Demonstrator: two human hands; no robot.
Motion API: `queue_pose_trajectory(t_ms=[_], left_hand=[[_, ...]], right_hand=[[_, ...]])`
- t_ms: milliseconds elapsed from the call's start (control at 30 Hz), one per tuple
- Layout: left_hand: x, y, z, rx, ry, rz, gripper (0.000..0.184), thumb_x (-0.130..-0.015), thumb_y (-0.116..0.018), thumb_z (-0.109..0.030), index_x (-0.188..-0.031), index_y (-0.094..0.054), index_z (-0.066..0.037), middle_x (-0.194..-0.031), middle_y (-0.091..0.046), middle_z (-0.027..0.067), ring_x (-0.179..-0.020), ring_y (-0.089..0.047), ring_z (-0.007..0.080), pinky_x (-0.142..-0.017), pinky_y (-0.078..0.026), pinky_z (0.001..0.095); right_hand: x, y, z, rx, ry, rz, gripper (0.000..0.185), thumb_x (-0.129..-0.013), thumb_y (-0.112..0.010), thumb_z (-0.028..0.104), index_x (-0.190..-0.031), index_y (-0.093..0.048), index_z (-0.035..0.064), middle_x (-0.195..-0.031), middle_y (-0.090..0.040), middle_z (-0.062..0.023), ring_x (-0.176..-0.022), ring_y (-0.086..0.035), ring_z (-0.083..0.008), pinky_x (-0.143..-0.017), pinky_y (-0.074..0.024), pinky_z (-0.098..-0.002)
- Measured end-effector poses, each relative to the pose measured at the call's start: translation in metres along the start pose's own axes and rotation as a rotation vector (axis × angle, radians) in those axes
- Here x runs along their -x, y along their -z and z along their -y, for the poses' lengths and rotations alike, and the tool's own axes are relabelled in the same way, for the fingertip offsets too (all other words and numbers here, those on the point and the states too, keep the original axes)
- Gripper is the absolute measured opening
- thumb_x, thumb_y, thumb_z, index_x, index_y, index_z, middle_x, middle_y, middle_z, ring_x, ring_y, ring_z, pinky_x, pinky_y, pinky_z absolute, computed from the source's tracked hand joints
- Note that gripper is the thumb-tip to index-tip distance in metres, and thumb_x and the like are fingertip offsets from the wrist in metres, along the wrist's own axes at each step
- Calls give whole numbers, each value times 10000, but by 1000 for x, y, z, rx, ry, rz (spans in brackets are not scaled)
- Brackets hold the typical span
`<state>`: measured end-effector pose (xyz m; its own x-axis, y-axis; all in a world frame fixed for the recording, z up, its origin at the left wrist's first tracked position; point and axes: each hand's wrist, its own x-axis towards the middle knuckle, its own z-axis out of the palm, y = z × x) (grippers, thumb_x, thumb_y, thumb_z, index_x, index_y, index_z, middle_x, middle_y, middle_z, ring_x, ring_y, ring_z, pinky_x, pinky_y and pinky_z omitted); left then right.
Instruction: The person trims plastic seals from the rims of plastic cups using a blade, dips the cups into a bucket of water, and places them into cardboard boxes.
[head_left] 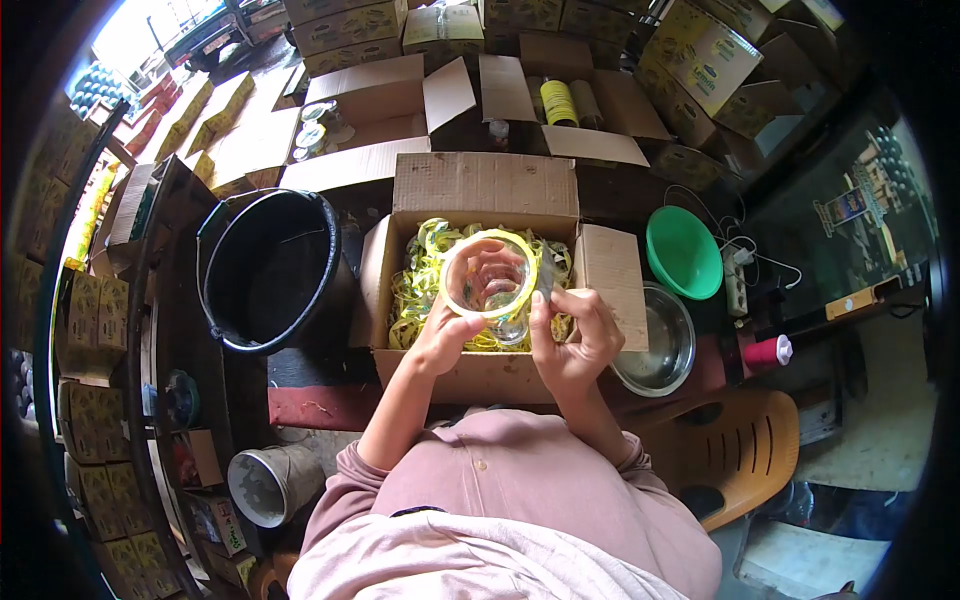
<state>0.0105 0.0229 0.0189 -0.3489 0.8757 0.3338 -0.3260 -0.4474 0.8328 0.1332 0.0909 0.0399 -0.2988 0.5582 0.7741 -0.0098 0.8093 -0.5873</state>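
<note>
A clear round cup (490, 285) with a yellow band (531, 262) around its rim is tilted so that its mouth faces me. My left hand (445, 338) is wrapped around its left side and underside, and some fingers show through the clear wall. My right hand (580, 340) is at the right edge of the rim, thumb and forefinger pinched together. A thin greyish piece (546, 272) shows at those fingertips; its kind is unclear. Below the cup, an open cardboard box (450, 375) holds a heap of yellow printed strips (408, 300).
A black bucket (325, 315) stands left of the box. To the right are a green bowl (683, 252), a metal bowl (675, 345), a pink thread spool (766, 352) and a power strip (735, 285). Behind, an open carton (375, 95) and another with yellow rolls (558, 103) stand.
</note>
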Motion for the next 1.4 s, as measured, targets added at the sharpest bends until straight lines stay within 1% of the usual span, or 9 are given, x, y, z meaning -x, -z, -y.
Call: queue_pose_trajectory(t_ms=[167,433,667,767,800,1000,1200,1267,1400], left_hand=[[0,7,4,-35,34,45,764,-662,-638,-369,-1247,-302,-11,-1152,-417,123,-1080,-442,210,-950,-344,340],[5,-2,-4,-163,102,12,751,-639,-633,-326,-1242,-317,-11,-1153,-416,111,-1101,-431,189,-955,-334,328],[-1,4,10,172,90,39,779,-630,-628,-315,-1262,-272,-32,-1103,-424,115,-1054,-453,214,-921,-363,337],[1,5,13,79,52,47,809,-630,-682,-278,-1272,-244,-56,-1102,-419,119,-1047,-460,220,-904,-380,343],[2,2,8,103,32,43,782,-656,-719,-173,-1267,-243,-68,-1109,-415,117,-1044,-463,214,-889,-396,335],[3,-1,9,-83,43,19,699,-708,-686,-45,-1254,-250,-60,-1108,-414,108,-1050,-461,192,-871,-413,310],[5,0,3,-247,35,110,708,-698,-683,-45,-1262,-255,-64,-1120,-410,102,-1065,-453,196,-873,-414,324],[4,0,1,-209,74,101,700,-702,-674,-54,-1268,-263,-72,-1127,-406,96,-1083,-439,199,-887,-407,341],[6,5,4,-102,126,34,680,-715,-659,-82,-1277,-276,-90,-1134,-401,86,-1116,-411,200,-916,-389,365]], right_hand=[[-5,-1,-1,51,37,-4,211,-680,-647,-40,-882,-617,10,-662,-564,-72,-576,-580,-158,-544,-481,-264],[-12,-3,-11,28,58,-8,184,-662,-634,-61,-834,-604,-3,-690,-574,-81,-588,-573,-153,-534,-457,-243],[-8,-2,-11,-58,-39,-47,151,-661,-636,-71,-789,-594,-5,-666,-572,-71,-562,-550,-131,-525,-431,-227],[-4,0,-8,-11,-34,7,139,-669,-639,-55,-790,-598,-1,-670,-574,-72,-574,-562,-142,-527,-437,-238],[-5,0,-7,3,-21,5,139,-669,-638,-52,-792,-600,0,-673,-576,-74,-576,-565,-147,-527,-440,-242],[-7,1,-6,52,32,-9,148,-662,-629,-49,-800,-605,-1,-681,-581,-84,-590,-580,-169,-533,-454,-254],[-11,0,-17,-15,-7,19,195,-663,-633,-59,-844,-619,10,-688,-580,-74,-580,-576,-146,-536,-461,-248],[-11,2,-19,-98,-78,46,157,-662,-630,-73,-801,-595,-8,-682,-579,-86,-595,-571,-143,-534,-441,-232],[-7,2,-14,-46,-59,-19,135,-675,-647,-51,-789,-593,-1,-678,-580,-82,-595,-569,-134,-534,-436,-232]])
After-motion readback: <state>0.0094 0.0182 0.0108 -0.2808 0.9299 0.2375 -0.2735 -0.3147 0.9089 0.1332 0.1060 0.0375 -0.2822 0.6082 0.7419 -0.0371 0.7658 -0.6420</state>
